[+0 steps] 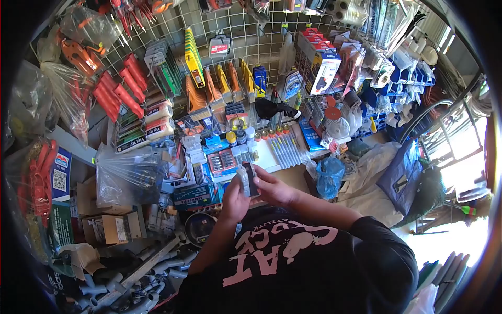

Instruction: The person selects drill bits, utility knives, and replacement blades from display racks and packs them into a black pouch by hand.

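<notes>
In front of my chest, both hands hold a small dark rectangular pack (251,180) with a greyish, shiny side that looks like clear plastic. Its exact kind I cannot make out. My left hand (235,203) grips it from the left and below. From the right, my right hand (274,189) closes on it with the thumb and fingers. Just beyond the hands lies a red-edged pack (221,161) of small dark items. Small jars (241,137) with yellow and dark lids stand behind.
A wire grid (162,23) hung with packaged tools rises ahead. Pale tubes (285,150) lie on the white counter. A blue plastic bag (330,177) sits to the right, and an open cardboard box (116,229) to the left. Grey pipe fittings (151,301) are heaped lower left.
</notes>
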Demonstrator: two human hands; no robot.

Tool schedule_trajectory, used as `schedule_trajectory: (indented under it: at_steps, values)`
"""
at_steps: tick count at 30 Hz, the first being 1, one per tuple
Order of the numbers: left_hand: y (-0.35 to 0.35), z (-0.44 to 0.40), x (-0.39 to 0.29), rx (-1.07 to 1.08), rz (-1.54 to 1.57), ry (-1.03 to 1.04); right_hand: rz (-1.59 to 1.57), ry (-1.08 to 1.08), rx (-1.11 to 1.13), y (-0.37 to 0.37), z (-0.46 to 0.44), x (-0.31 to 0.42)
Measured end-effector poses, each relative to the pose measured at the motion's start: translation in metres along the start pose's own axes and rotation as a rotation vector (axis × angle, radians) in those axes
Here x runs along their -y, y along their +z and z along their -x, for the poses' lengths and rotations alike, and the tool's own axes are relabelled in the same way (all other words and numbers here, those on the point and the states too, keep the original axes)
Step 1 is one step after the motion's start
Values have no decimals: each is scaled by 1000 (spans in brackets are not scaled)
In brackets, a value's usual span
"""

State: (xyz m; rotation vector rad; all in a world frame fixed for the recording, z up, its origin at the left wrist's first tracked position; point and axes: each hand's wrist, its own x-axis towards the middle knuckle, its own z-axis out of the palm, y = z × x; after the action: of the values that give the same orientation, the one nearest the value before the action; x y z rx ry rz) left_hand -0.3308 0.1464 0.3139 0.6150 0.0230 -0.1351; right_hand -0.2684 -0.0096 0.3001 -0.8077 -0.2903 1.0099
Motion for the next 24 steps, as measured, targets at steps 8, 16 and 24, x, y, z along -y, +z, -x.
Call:
schedule_trajectory:
  at_steps: [8, 16, 24]
  values:
    - [0, -39, -9, 78, -452, 48, -159, -79, -151, 12, -4, 14]
    - [44, -86, -68, 127, -326, 600, -289, -107, -72, -10, -69, 107]
    - [23, -117, -104, -90, -252, 554, -56, -387, -65, -34, -157, 217]
